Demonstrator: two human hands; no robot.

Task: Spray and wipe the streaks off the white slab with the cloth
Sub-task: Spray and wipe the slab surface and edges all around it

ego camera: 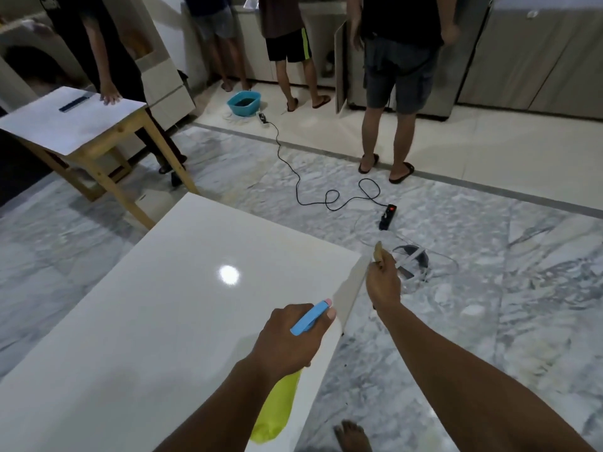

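The glossy white slab (163, 305) fills the lower left, with a lamp's glare near its middle; no streaks show on it. My left hand (290, 340) hovers over the slab's right edge, gripping a spray bottle (277, 409) with a blue trigger head and a yellow-green body that points back toward me. My right hand (383, 285) is closed just past the slab's far right corner. A small tan piece that looks like the cloth (378, 251) sticks out above its fingers.
A wooden table (65, 122) with a white board on top stands at far left, another person's hand resting on it. Several people stand at the back cabinets. A black cable and power strip (388, 216), a blue basin (244, 102) and a dark strapped object (414, 262) lie on the marble floor.
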